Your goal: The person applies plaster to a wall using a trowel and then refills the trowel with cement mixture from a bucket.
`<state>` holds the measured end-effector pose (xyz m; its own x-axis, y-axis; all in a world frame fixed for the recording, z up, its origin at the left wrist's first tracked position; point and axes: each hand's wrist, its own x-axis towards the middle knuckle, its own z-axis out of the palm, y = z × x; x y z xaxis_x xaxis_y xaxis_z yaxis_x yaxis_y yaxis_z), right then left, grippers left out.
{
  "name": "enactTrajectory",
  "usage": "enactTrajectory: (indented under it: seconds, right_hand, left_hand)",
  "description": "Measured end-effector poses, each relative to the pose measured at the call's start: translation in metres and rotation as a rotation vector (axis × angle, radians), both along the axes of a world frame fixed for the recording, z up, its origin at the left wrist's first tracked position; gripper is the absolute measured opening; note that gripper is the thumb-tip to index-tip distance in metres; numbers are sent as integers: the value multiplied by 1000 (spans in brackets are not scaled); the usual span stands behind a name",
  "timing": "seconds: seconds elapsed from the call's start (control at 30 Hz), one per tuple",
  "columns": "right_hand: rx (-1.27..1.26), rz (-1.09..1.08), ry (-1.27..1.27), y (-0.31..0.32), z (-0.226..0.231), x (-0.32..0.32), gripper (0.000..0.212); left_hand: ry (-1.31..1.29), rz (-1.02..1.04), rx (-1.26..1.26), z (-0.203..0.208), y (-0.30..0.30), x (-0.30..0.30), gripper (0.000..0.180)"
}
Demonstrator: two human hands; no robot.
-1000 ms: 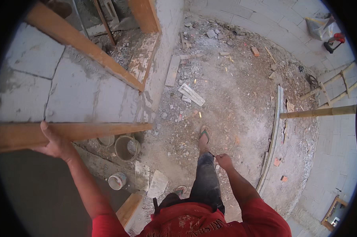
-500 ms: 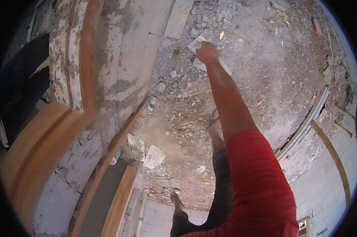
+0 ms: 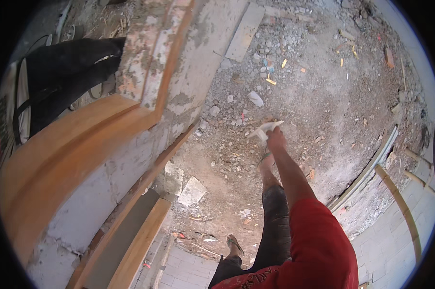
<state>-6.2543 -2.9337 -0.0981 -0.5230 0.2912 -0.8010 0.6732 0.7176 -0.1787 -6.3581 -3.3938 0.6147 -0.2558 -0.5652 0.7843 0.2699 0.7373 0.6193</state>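
My right hand (image 3: pixel 276 139) reaches low over the rubble floor, its fingers closed on a whitish, torn-looking flat sheet (image 3: pixel 265 130). The sheet looks like paper, but I cannot make out its exact kind. It is bent, with one pointed end jutting past my fingers. Another pale flat scrap (image 3: pixel 255 98) lies on the rubble just beyond it. Near my hand is my sandalled foot (image 3: pixel 266 163). My left hand is out of sight.
On the left stand a wooden frame (image 3: pixel 78 132) and a rough plastered wall (image 3: pixel 184 72). Behind them is a person in dark trousers (image 3: pixel 73 62). Broken blocks (image 3: pixel 192 191), a board (image 3: pixel 245 32) and small yellow scraps (image 3: pixel 271 82) lie about. A bamboo pole (image 3: pixel 401 197) leans at right.
My right hand has lifted off the rubble and come back toward my foot with the whitish sheet. A pale scrap stays on the ground. The view has shifted, showing more of the other person.
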Motion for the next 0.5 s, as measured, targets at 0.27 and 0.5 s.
enactTrajectory:
  seconds: [0.27, 0.5]
  right_hand:
    - [-54, 377, 58, -15, 212, 82, 49]
    - [-691, -266, 275, -11, 364, 132, 41]
  left_hand:
    - [-125, -180, 134, -8, 3, 32, 57]
    - [-943, -665, -313, -47, 12, 232, 58]
